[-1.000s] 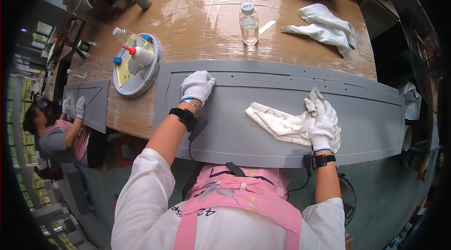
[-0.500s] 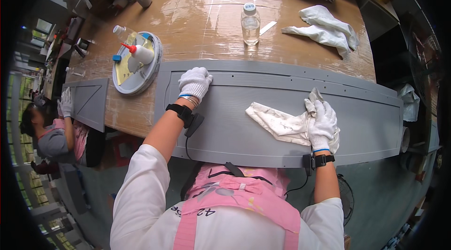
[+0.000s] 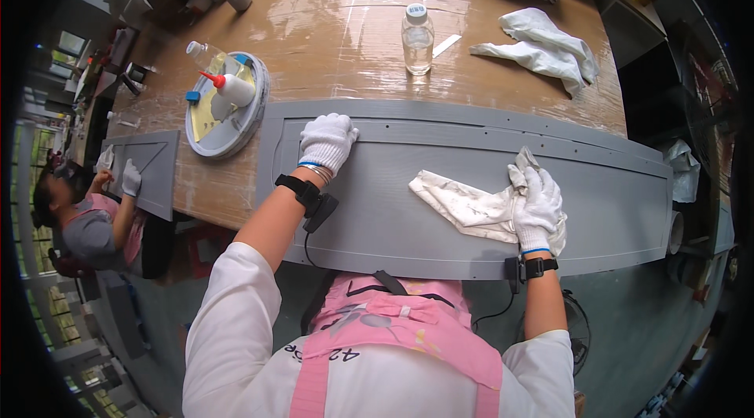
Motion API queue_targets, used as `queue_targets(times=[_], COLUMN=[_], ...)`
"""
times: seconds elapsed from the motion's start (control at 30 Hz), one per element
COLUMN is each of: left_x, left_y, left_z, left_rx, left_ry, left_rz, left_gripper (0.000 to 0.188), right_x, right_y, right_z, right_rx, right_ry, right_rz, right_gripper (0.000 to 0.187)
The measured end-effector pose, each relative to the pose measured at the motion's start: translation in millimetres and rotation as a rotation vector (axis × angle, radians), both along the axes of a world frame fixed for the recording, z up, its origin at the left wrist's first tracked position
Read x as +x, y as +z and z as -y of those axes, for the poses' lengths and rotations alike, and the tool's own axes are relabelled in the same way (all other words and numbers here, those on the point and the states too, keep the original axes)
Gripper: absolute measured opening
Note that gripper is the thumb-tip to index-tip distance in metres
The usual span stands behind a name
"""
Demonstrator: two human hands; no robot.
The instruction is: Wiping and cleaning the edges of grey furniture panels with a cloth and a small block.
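Gloves on both sides: the left hand (image 3: 327,142) lies flat, fingers close together, pressing the upper left part of the long grey panel (image 3: 393,206) that spans the near edge of the brown worktop (image 3: 330,33), while the right hand (image 3: 537,200) has its fingers curled and bunched on a crumpled white cloth (image 3: 463,204) lying on the panel's right half. Risk here looks like slippage: the panel's near edge overhangs the worktop, so a hard push on the cloth could shift or tip it if that bracing palm lifts. Beyond it, the small clear bottle (image 3: 417,38) stands near enough to be knocked over should the panel slide forward.
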State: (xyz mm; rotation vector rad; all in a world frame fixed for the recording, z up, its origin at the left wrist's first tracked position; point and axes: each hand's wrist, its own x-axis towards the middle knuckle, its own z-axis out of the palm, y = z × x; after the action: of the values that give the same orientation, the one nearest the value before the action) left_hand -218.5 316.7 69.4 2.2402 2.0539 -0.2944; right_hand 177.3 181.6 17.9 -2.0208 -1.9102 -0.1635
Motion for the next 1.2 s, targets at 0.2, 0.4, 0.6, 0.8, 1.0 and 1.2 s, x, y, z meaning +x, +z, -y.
queue_targets(times=[0.2, 0.4, 0.6, 0.8, 1.0, 1.2], left_x=[-2, 0, 2, 6, 8, 55], left_y=[-3, 9, 3, 0, 8, 0], left_z=[2, -6, 2, 4, -7, 1], left_rx=[0.011, -0.045, -0.003, 0.031, -0.092, -0.103], left_ry=[0.012, 0.07, 0.003, -0.01, 0.117, 0.057], left_rz=[-0.017, -0.011, 0.024, 0.011, 0.105, 0.134], left_gripper=[0.031, 0.03, 0.03, 0.03, 0.031, 0.031], right_x=[-2, 0, -1, -1, 1, -2], right_y=[3, 3, 2, 3, 1, 4], right_z=[0, 0, 0, -1, -1, -2], right_rx=[0.002, 0.008, 0.012, 0.014, 0.006, -0.006], right_ry=[0.004, 0.005, 0.005, 0.005, -0.005, -0.014], right_rz=[-0.001, 0.004, 0.0, 0.002, -0.002, 0.003], right_gripper=[0.05, 0.052, 0.051, 0.05, 0.05, 0.049])
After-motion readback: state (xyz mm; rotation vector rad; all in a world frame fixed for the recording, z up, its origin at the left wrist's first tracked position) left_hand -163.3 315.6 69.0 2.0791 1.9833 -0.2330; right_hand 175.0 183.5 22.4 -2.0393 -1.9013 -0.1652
